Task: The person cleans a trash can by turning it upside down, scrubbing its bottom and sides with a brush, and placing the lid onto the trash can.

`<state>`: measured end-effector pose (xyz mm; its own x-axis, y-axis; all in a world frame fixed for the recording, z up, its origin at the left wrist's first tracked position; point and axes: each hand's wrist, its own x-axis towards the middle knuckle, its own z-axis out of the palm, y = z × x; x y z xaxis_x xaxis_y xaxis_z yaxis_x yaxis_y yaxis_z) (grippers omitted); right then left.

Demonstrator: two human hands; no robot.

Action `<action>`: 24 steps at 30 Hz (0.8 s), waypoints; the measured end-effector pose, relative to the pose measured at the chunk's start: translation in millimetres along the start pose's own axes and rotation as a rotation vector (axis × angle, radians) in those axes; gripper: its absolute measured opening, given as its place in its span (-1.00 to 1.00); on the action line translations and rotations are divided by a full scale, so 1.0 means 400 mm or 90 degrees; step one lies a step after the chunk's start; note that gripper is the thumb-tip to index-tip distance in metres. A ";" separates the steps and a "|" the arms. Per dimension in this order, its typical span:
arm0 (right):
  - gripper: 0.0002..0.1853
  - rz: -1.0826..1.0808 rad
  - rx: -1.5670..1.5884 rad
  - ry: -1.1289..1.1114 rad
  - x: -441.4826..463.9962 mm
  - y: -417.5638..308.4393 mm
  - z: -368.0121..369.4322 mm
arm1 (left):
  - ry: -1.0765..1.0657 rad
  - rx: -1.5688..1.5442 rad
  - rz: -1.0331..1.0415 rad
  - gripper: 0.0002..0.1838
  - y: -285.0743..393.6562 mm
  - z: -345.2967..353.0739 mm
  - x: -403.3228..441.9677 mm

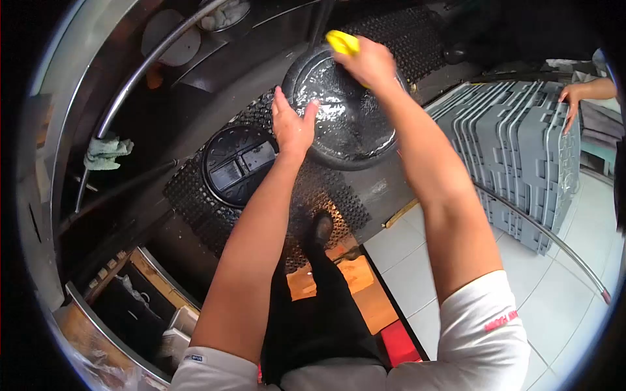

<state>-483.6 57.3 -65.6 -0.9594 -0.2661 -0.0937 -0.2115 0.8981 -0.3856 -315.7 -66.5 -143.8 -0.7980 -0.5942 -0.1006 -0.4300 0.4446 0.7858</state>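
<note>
A large round black tub stands on the floor in front of me, its inside wet and glinting. My right hand is closed on a yellow sponge at the far side of the tub; the motion blurs it a little. At the tub's left rim is my left hand, fingers stretched and thumb apart, holding nothing. Whether its palm presses on the rim I cannot tell. Left of the tub, a round black lid with a rectangular centre panel lies on the rubber mat.
Grey folded crates are stacked at the right, with another person's hand against them. A metal rail with a cloth on it curves at the left. A metal pole crosses above the white tiles. Flattened cardboard lies near my legs.
</note>
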 end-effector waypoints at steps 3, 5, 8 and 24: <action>-0.46 -0.041 0.014 -0.047 -0.053 -0.170 0.077 | -0.006 -0.096 -0.103 -0.32 -0.010 -0.008 0.011; -0.44 -0.078 0.063 -0.058 -0.154 -0.164 0.086 | -0.024 -0.110 -0.093 -0.35 -0.030 -0.014 0.018; -0.48 -0.012 0.032 -0.169 -0.343 -0.046 -0.001 | -0.071 -0.099 -0.052 -0.32 -0.030 0.000 0.013; -0.54 -0.170 -0.057 -0.298 -0.511 0.101 -0.065 | -0.216 0.301 -0.038 -0.12 0.055 -0.055 0.185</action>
<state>-300.9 157.1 -38.1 -0.6883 -0.5987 -0.4098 -0.4718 0.7984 -0.3741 -375.1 -115.5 -120.4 -0.8238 -0.4140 -0.3872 -0.5576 0.7146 0.4223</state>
